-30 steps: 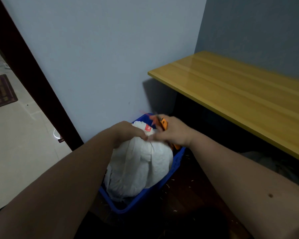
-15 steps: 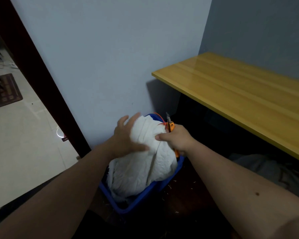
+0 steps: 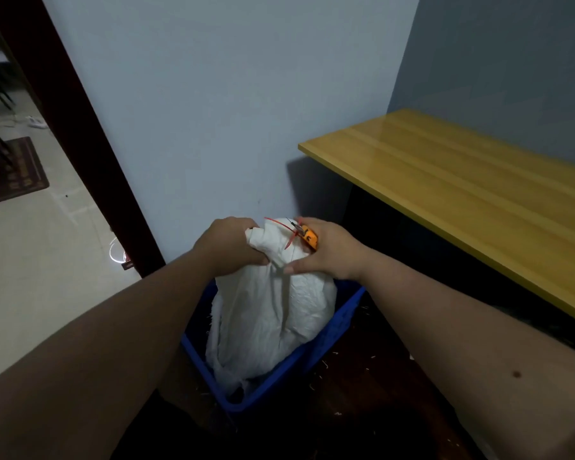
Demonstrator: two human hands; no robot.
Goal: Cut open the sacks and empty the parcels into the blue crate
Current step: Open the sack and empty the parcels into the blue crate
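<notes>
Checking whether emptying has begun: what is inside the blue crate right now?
The blue crate holds one white sack, upright, neck still tied with a red tie. The sack covers the crate's floor, so loose parcels cannot be seen.

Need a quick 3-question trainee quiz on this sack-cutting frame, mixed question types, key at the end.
1. True or false: the white sack stands inside the blue crate.
2. Which of the hands holds the orange cutter? A) left hand B) right hand C) neither
3. Fill in: the sack's bunched neck is bound with a ___ tie.

Key:
1. True. The sack's lower part sits within the crate walls.
2. B. The cutter is in the right hand, blade near the tie; the left hand grips the bunched neck of the sack.
3. Red.
</notes>
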